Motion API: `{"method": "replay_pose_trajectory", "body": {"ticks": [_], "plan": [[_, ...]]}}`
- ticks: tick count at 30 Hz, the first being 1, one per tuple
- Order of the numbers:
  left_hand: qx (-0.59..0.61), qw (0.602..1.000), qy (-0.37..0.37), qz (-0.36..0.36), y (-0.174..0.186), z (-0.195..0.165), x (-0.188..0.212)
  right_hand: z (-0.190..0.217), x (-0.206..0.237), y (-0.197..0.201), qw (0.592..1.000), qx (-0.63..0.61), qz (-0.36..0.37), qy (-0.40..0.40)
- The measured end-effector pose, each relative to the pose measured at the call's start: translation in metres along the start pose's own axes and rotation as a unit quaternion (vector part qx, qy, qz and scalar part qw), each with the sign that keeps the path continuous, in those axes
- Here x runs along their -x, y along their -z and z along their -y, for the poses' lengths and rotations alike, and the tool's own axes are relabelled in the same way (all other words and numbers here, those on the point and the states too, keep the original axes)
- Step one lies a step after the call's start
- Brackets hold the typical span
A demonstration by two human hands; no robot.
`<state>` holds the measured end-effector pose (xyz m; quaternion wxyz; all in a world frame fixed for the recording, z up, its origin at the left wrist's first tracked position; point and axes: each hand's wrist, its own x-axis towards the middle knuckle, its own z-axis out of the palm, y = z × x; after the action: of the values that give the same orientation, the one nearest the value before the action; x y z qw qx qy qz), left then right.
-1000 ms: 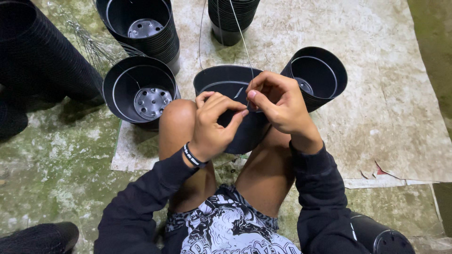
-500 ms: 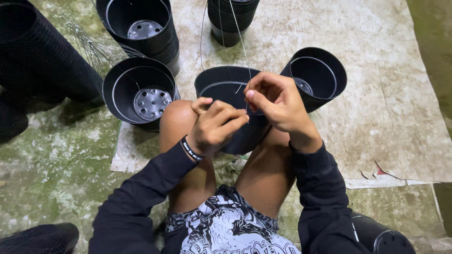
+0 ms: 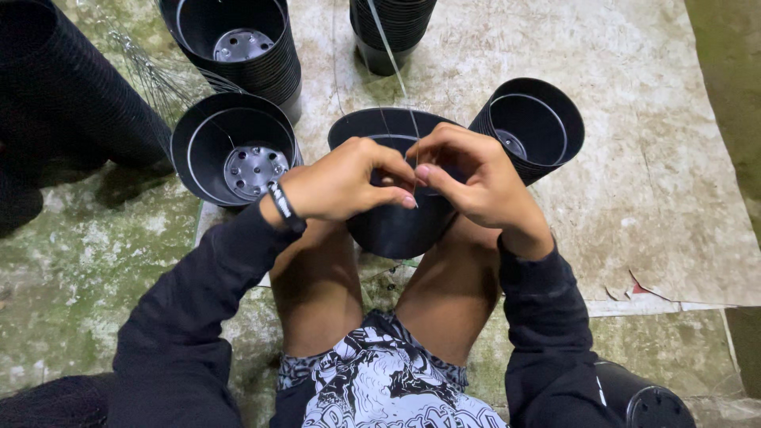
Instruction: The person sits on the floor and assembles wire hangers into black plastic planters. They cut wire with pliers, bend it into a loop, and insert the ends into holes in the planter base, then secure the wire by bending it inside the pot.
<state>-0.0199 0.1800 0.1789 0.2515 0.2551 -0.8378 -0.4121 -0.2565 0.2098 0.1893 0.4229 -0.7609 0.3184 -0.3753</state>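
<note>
From my remote seat, reading left to right: a long stack of black pots (image 3: pixel 55 95) lies at the far left on the mossy floor (image 3: pixel 79 261), then an upright pot with a grey drainage disc (image 3: pixel 235 150). My left hand (image 3: pixel 341 181) has its grip pinched shut on a thin wire (image 3: pixel 394 47), thumb and forefinger tight. That wire runs up and away from the black pot (image 3: pixel 392 222) held between the knees, mouth tilted away from me. My right hand (image 3: pixel 476 178) pinches the same wire just beside the left, fingertips nearly touching (whether the wire passes through a rim hole I cannot tell). Farther right, a tipped pot (image 3: pixel 531 127) lies on the worn sheet (image 3: pixel 658 158). To do this well, I judge the knees should clamp the pot steady while both pinches work close to the rim.
</note>
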Motion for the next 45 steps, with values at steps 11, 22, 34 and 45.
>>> {"method": "replay_pose_trajectory", "body": {"ticks": [11,22,34,45], "plan": [[0.019,0.997,-0.057,-0.04,-0.006,0.007,-0.008,0.005,0.011,0.026,0.926,0.329,0.175,-0.052],[-0.126,0.949,-0.076,-0.277,-0.024,0.034,-0.021,-0.015,0.004,0.019,0.933,0.351,0.051,0.062],[0.035,0.909,0.06,-0.411,-0.054,0.127,-0.1,-0.071,-0.006,-0.009,0.803,0.58,-0.136,0.02],[0.183,0.909,0.186,-0.326,-0.057,0.148,-0.137,-0.108,-0.005,-0.011,0.713,0.687,-0.139,0.0]]}}
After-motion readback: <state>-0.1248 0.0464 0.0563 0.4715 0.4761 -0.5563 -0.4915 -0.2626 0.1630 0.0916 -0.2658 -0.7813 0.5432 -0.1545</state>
